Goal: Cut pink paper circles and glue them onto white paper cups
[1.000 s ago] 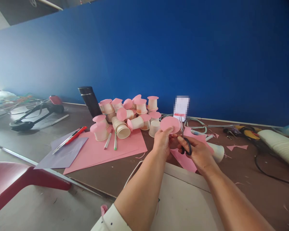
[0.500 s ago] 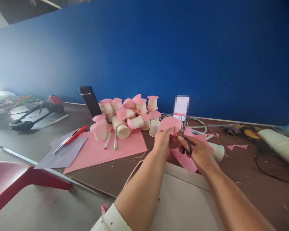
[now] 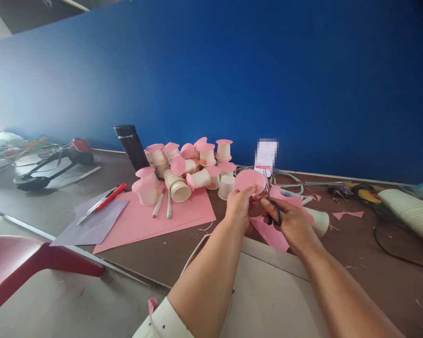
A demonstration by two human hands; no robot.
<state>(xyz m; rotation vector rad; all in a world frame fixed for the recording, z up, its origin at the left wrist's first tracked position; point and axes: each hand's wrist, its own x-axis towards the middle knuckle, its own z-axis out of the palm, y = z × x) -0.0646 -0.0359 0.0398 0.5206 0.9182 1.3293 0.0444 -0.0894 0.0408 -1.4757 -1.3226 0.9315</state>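
Note:
My left hand point(image 3: 239, 203) pinches a pink paper disc point(image 3: 249, 180) by its lower edge, thumb on top. My right hand point(image 3: 292, 220) is closed round the black handles of a pair of scissors point(image 3: 277, 214). The blades point up and away, along the right edge of the disc; whether they touch the paper I cannot tell. Beneath and beside my right hand lie a larger piece of pink paper point(image 3: 270, 234) and a paper cup point(image 3: 320, 222) on its side. Left of the disc stand and lie several paper cups point(image 3: 227, 188), many with pink paper rounds on them.
Pink sheets point(image 3: 186, 213) and lilac paper point(image 3: 91, 225) lie to the left, with a red utility knife point(image 3: 107, 201), two markers point(image 3: 169, 206) and a black flask point(image 3: 132, 149) nearby. At right are stacked cups point(image 3: 409, 213) and a black cable point(image 3: 398, 256). A blue partition point(image 3: 211, 70) stands behind.
Hardly anything differs. Both hands, the disc and the scissors keep nearly the same place, and the view has shifted very slightly.

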